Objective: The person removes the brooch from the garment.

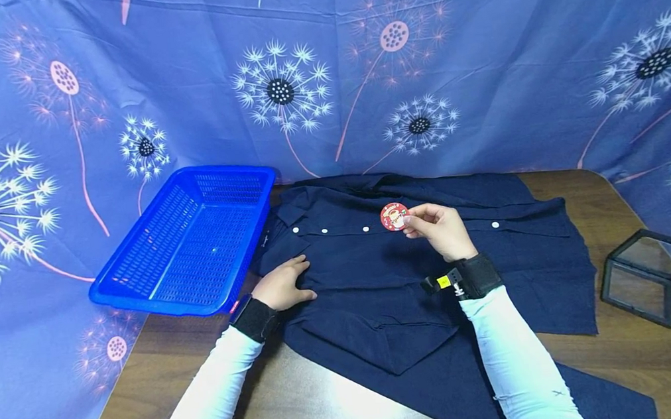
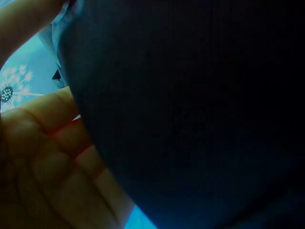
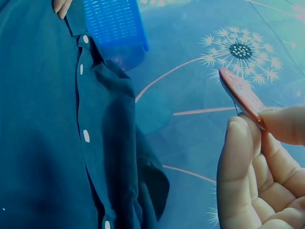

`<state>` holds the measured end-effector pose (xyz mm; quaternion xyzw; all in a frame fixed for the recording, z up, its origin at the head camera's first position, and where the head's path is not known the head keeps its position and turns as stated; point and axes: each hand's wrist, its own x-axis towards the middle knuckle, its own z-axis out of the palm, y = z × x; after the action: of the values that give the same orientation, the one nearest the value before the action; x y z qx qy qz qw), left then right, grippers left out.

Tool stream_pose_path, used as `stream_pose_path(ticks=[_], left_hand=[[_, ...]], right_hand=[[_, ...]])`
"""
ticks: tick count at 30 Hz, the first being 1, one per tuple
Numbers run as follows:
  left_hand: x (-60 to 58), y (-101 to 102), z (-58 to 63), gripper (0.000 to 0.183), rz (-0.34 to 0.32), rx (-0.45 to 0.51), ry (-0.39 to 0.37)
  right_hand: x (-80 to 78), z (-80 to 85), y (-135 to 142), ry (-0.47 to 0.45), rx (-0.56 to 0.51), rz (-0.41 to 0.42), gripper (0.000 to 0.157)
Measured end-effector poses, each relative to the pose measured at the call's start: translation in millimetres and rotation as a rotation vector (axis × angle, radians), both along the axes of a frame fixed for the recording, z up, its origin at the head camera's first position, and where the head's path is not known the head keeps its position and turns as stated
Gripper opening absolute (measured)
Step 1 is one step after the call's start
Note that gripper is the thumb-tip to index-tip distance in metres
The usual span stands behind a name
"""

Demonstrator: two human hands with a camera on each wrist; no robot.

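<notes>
A dark navy button-up shirt (image 1: 376, 266) lies spread on the table, its white buttons in a row and its collar toward the left. Over the button row my right hand (image 1: 442, 230) pinches a round red pin badge (image 1: 395, 217) with a printed figure between thumb and fingers. Seen edge-on in the right wrist view, the badge (image 3: 240, 95) has a thin pin behind it. My left hand (image 1: 282, 285) rests on the shirt below the collar, fingers extended. Dark cloth (image 2: 190, 109) hides the fingertips in the left wrist view.
An blue plastic basket (image 1: 189, 249) stands at the left, close to the shirt's collar. On the right of the wooden table (image 1: 642, 356) is a black hinged frame (image 1: 641, 282) with clear panes. A blue dandelion-patterned cloth (image 1: 329, 70) hangs behind the table.
</notes>
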<state>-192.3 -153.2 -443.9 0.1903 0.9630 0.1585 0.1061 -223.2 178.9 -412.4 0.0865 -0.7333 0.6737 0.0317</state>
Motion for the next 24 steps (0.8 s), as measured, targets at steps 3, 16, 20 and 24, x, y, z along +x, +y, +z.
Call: stream_pose_path(ticks=[3, 16, 20, 24], left_hand=[[-0.2, 1.0, 0.9, 0.071, 0.003, -0.002, 0.001], [0.4, 11.4, 7.8, 0.061, -0.001, 0.063, 0.086], [-0.2, 20.0, 9.7, 0.055, 0.023, 0.123, 0.150], [-0.1, 29.7, 14.8, 0.051, 0.039, 0.207, 0.209]], right_hand=[[1.5, 0.9, 0.5, 0.012, -0.004, -0.005, 0.026], [8.4, 9.1, 2.1, 0.070, 0.010, -0.038, 0.024], [9.0, 9.4, 3.4, 0.117, 0.054, -0.039, 0.023], [17.2, 21.5, 1.5, 0.157, 0.081, -0.050, 0.021]])
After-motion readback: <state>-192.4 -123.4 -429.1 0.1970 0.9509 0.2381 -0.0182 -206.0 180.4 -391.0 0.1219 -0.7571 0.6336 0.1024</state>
